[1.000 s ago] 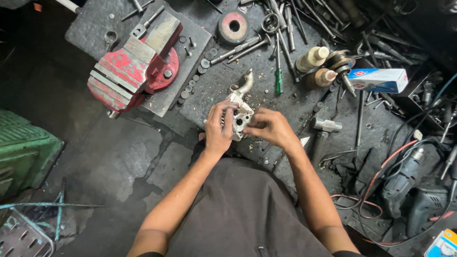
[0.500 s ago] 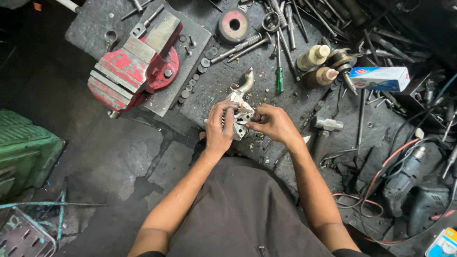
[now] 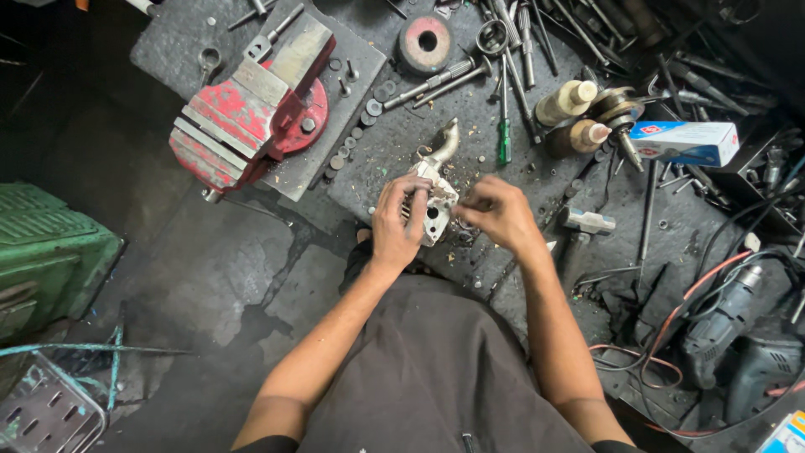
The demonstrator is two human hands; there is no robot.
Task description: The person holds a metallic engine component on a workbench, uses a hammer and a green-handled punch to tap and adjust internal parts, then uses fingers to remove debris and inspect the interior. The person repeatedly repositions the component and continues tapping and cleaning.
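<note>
At bench edge, left hand (image 3: 396, 225) gripping metal casting (image 3: 436, 197), right hand (image 3: 495, 214) touching it

both bare forearms reach forward from the body and converge. the left hand (image 3: 396, 225) is curled, palm down, fingers wrapped in a grip. the right hand (image 3: 495, 214) sits just beside it — fingers bent and pinched toward the left hand, wrist slightly cocked inward.

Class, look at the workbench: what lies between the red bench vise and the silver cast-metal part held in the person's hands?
In the head view, small dark round washers and nuts lie scattered between the red bench vise and the silver cast-metal part.
</note>
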